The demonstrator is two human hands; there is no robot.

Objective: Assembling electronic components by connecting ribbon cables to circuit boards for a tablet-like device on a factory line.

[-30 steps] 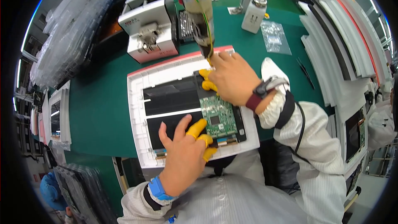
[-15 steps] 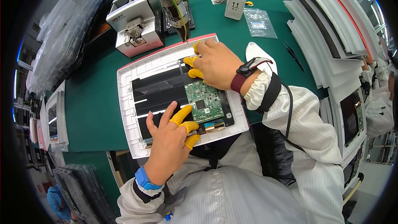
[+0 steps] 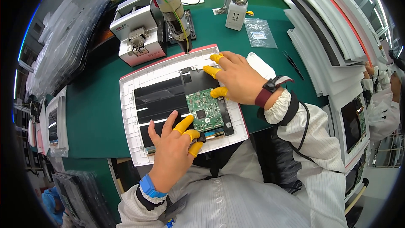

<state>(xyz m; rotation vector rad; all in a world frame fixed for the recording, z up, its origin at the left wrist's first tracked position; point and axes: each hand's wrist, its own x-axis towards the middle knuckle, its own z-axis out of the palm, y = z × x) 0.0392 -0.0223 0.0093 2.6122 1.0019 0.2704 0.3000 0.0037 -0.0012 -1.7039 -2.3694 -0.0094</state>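
A white plastic frame [image 3: 127,101] with a red outer edge lies face down on the bench, holding a dark panel [image 3: 145,95] and a green circuit board [image 3: 204,106]. My left hand [image 3: 174,145] rests over the lower part of the panel, fingers spread, with yellow finger cots on some of them touching near the board's lower left corner. At the upper right, my right hand [image 3: 238,78] has its fingers apart. Its thumb meets the board's right side, while the other cotted fingertips reach the black plate and frame edge.
An electric screwdriver [image 3: 177,21] hangs beyond the frame, next to a white screw feeder [image 3: 141,42]. Further right are a white pump bottle [image 3: 236,14], a clear plastic bag [image 3: 260,33] and tweezers [image 3: 293,64]. Foam sheets [image 3: 333,29] stack at the right.
My right hand has shifted right, its fingers now spread along the frame's right side, uncovering the black plate's upper corner. My left hand stays nearly in place. The whole view has moved slightly.
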